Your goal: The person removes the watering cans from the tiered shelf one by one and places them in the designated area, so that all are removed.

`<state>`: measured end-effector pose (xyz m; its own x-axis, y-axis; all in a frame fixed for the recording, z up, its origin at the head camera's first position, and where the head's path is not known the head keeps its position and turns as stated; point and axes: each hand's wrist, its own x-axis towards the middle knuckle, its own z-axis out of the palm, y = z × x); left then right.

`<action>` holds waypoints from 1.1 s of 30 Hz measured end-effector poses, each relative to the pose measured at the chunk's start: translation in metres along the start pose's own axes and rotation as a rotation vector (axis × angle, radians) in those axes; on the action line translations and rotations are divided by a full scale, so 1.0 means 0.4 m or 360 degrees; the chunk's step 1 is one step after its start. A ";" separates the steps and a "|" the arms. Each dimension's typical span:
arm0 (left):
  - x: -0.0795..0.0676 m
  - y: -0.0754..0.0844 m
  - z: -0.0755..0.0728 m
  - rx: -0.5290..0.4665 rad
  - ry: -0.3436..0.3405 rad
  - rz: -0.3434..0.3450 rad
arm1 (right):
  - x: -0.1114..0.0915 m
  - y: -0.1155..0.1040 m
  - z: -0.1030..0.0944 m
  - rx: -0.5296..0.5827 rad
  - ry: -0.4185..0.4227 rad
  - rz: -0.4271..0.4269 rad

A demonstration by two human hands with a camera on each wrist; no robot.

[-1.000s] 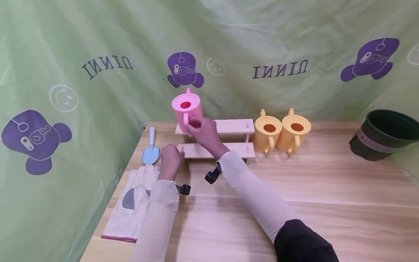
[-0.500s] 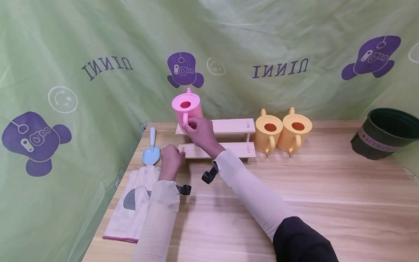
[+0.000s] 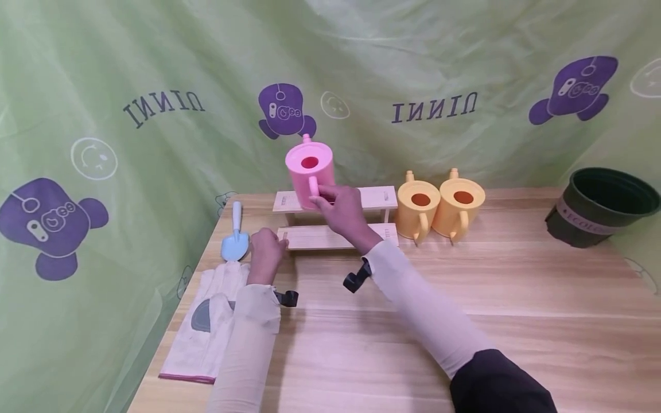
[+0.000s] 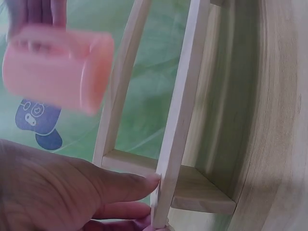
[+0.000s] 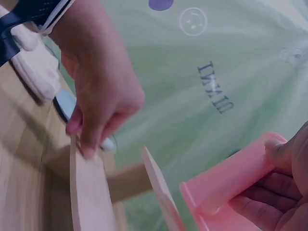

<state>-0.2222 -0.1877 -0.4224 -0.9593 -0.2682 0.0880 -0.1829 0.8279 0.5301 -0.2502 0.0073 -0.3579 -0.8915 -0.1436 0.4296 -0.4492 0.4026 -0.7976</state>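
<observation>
A pink toy watering can [image 3: 310, 172] is held upright by its handle in my right hand [image 3: 345, 213]. In the left wrist view the pink can [image 4: 53, 70] hangs in the air above the upper board. Below it stands a small two-step wooden rack [image 3: 338, 237], partly covered by my right hand and the can. My left hand [image 3: 267, 255] pinches the left end of the rack's lower board. The left wrist view shows thumb and fingers on either side of that board's edge. Two yellow watering cans [image 3: 419, 209] stand just right of the rack.
A light blue hand trowel [image 3: 235, 241] lies left of my left hand. A pair of white work gloves [image 3: 206, 324] lies at the table's left edge. At the far right stands a dark green plant pot [image 3: 594, 212]. Green printed cloth [image 3: 361, 57] hangs behind the table.
My right hand has carried the pink watering can a short way right over the rack, after hardly moving before. The left hand keeps its hold on the lower board. The head view shifts slightly.
</observation>
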 end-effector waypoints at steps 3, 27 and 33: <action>-0.002 0.006 -0.003 0.0027 0.0007 0.0042 | -0.023 0.014 -0.048 -0.0018 0.0048 0.0029; 0.004 0.013 -0.004 0.0166 -0.0080 -0.0032 | -0.112 0.165 -0.454 -0.0310 0.0370 0.0325; 0.004 0.013 -0.005 0.0150 -0.0082 -0.0042 | -0.124 0.204 -0.563 -0.0351 0.0430 0.0421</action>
<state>-0.2241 -0.1849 -0.4178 -0.9633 -0.2667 0.0301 -0.2253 0.8643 0.4498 -0.2296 0.2508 -0.3491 -0.9138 0.2205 0.3411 -0.1577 0.5813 -0.7983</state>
